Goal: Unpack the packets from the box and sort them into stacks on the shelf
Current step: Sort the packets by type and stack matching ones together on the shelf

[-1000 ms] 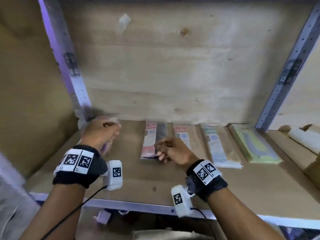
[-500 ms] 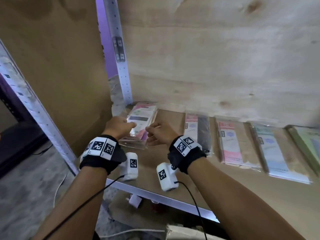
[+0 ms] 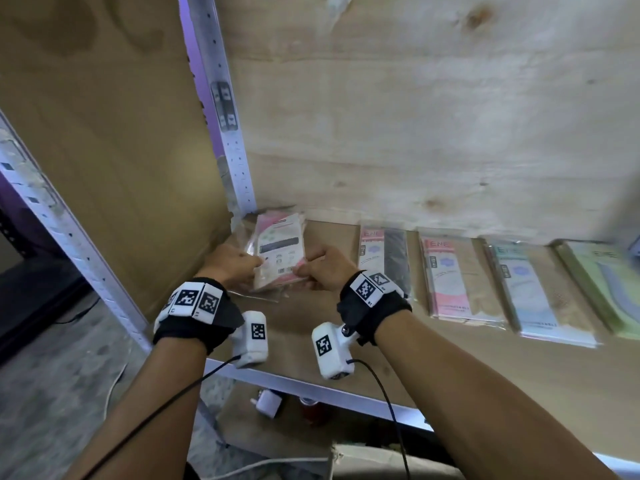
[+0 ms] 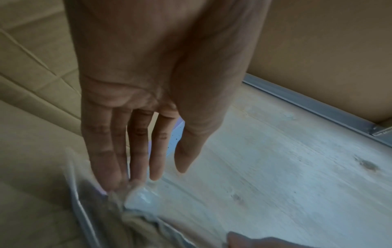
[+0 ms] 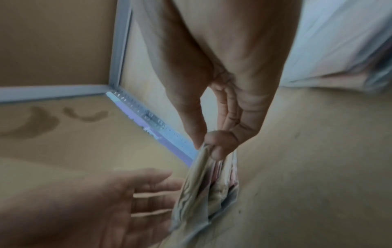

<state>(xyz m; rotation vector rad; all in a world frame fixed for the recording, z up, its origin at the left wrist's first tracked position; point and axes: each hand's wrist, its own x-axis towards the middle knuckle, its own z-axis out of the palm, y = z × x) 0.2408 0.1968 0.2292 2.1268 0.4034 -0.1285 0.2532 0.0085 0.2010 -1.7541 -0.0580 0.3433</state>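
A stack of pink packets (image 3: pixel 278 251) in clear wrap lies in the back left corner of the wooden shelf (image 3: pixel 294 327). My left hand (image 3: pixel 242 268) is at its left side; in the left wrist view its straight fingers (image 4: pixel 118 176) touch the stack's edge (image 4: pixel 131 218). My right hand (image 3: pixel 311 271) is at the stack's right near corner. The right wrist view shows thumb and forefinger (image 5: pixel 208 147) pinching the packets (image 5: pixel 203 193). To the right lie a pink-and-black stack (image 3: pixel 381 261), a pink-and-tan stack (image 3: pixel 450 275), a pale blue stack (image 3: pixel 530 292) and a green stack (image 3: pixel 602 282).
A perforated metal upright (image 3: pixel 225 116) stands right behind the corner stack, with a cardboard side panel (image 3: pixel 104 150) to its left and a plywood back wall (image 3: pixel 415 116). The shelf's metal front rail (image 3: pixel 311 386) runs under my wrists. A white plug (image 3: pixel 266 403) lies below.
My right hand has left the pink-and-black stack and come left to the corner stack, which it now pinches. My view has swung left with it. My left hand stays by that stack.
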